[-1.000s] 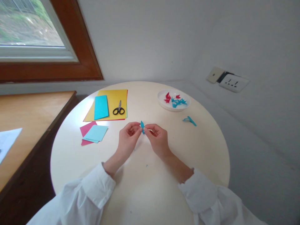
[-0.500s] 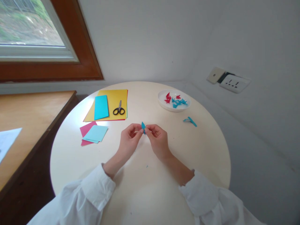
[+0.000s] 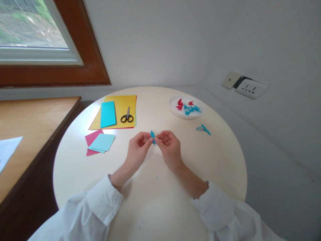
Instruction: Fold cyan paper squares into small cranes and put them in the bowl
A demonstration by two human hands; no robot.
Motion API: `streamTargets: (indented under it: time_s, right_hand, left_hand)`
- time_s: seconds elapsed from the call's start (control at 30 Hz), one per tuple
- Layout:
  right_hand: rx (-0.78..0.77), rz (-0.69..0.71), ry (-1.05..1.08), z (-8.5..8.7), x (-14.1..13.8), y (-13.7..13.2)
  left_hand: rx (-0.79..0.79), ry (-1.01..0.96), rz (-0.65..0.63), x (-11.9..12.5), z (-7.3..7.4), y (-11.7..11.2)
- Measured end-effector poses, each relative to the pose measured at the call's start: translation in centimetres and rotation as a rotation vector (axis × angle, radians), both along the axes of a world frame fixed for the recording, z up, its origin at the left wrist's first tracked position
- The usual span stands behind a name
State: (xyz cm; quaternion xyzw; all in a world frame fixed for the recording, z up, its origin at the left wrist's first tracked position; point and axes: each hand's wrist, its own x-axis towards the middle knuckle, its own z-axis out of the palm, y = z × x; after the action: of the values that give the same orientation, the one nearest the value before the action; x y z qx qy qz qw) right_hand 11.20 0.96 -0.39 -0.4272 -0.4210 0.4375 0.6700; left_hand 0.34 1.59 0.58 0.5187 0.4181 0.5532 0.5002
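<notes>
Between my two hands, above the middle of the round table, is a small piece of folded blue paper (image 3: 152, 134) with a pointed tip facing away from me. My left hand (image 3: 139, 146) pinches it from the left with thumb and fingers. From the right, my right hand (image 3: 170, 148) pinches it too, its fingers curled. The fingertips hide much of the paper; a bit of blue shows beneath them. Beyond, to the right, a white dish (image 3: 173, 112) holds several small red and blue folded paper pieces.
Scissors (image 3: 127, 117) and a folded blue sheet (image 3: 108, 114) lie on yellow paper (image 3: 125, 100) at the back left. Nearer are pale blue squares (image 3: 102, 143) over pink paper (image 3: 93, 137). Blue paper strips (image 3: 205, 129) lie right. A wooden desk (image 3: 37, 117) stands left of the round table (image 3: 155, 207).
The fingers of my right hand have lifted and loosened slightly around the folded paper. A little more blue shows below the fingertips. The rest stays in place.
</notes>
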Motion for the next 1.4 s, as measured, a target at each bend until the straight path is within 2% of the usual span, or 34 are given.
streamTargets:
  time_s: [0.13, 0.37, 0.57, 0.87, 1.07, 1.27, 1.4]
  right_hand:
    - [0.025, 0.037, 0.009, -0.08, 0.01, -0.04]
    - [0.003, 0.114, 0.005, -0.30, 0.14, 0.07]
    - [-0.047, 0.204, -0.136, -0.61, 0.35, 0.15]
    - [-0.016, 0.157, -0.289, -0.31, 0.57, -0.04]
    - [-0.037, 0.190, -0.245, -0.73, 0.56, 0.04]
    - [-0.048, 0.242, -0.248, -0.75, 0.59, 0.10]
    - [-0.043, 0.249, -0.275, -0.49, 0.68, 0.09]
  left_hand:
    - [-0.003, -0.023, -0.037, -0.07, 0.15, -0.07]
    - [-0.026, -0.004, 0.001, -0.14, 0.11, 0.03]
    - [-0.033, -0.030, 0.013, -0.27, 0.05, 0.22]
    - [-0.048, -0.015, 0.022, -0.37, 0.15, 0.30]
    - [-0.090, -0.075, -0.005, -0.43, 0.02, 0.45]
    - [-0.137, -0.170, -0.091, -0.40, 0.30, 0.24]
    - [-0.140, -0.167, -0.069, -0.38, 0.37, 0.14]
